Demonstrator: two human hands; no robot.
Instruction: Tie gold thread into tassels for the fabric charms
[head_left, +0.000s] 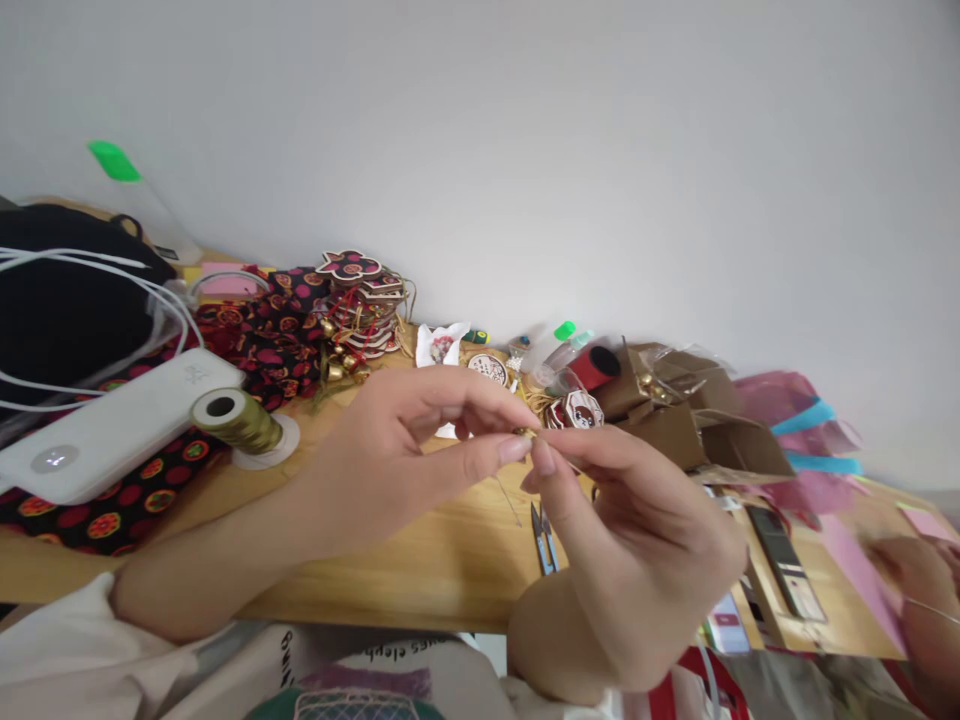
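Note:
My left hand (409,440) is closed in a pinch, thumb and forefinger on a small gold piece (527,432), perhaps a bell; fingertips hide most of it. Against the same piece press the pinched thumb and forefinger of my right hand (637,530). A thin thread-like strand (510,503) shows below the fingertips. Blue-handled thread snips (545,545) lie on the wooden table (420,570), beneath and between my hands. Behind the fingers are an octagonal charm (583,408) and a round charm (489,369).
At left stand an olive thread spool (251,425) and a white power-strip-like box (127,420) on patterned cloth (135,510). Stacked charms (364,310) with gold bells (334,368) sit behind. Cardboard boxes (667,435) are right. Another person's hand (911,575) rests at far right.

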